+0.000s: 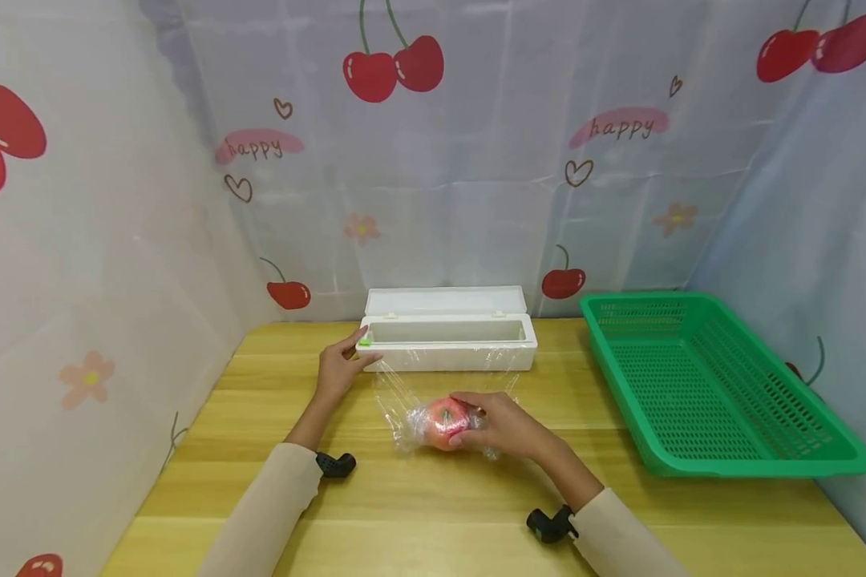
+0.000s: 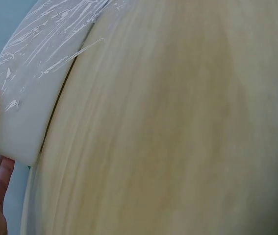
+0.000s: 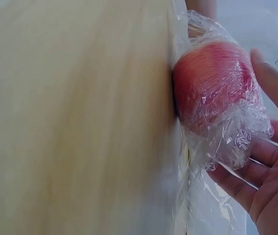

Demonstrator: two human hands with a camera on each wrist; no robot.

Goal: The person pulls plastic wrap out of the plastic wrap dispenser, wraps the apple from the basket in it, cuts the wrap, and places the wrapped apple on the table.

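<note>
A red apple [image 1: 444, 425] wrapped in clear cling film sits on the table in front of a long white cling film box [image 1: 440, 358]. My right hand [image 1: 508, 426] holds the apple from its right side, thumb and fingers around it. In the right wrist view, crumpled film bunches between the apple [image 3: 212, 81] and the fingers. My left hand [image 1: 337, 370] grips the left end of the box, by a small green piece [image 1: 365, 342]. A sheet of film [image 1: 397, 393] stretches from the box's front down to the apple. The box's lid [image 1: 445, 300] stands raised behind it.
A green plastic basket [image 1: 635, 429] with slotted walls stands on the right of the wooden table [image 1: 404, 521]. Behind and at both sides hangs a pale curtain [image 1: 462, 216] printed with cherries. The box is near the table's back edge.
</note>
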